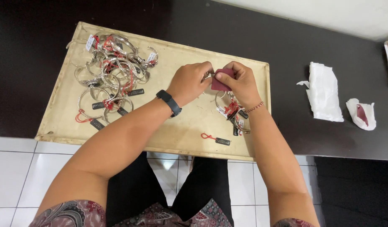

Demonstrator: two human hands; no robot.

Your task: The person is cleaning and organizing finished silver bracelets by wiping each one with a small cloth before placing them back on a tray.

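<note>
here the left hand (189, 83) pinches a thin silver bangle (208, 75) while the right hand (240, 82) presses a small dark-red cloth (221, 80) against it, both closed, above the beige tray (177, 126). it looks like polishing mid-rub; turning the ring would need a steady pinch. a smaller tagged cluster (234, 111) lies just under the right wrist, a tangled shiny pile (110, 71) far left, crumpled white tissue (324, 92) on the dark table (286, 46).
</note>
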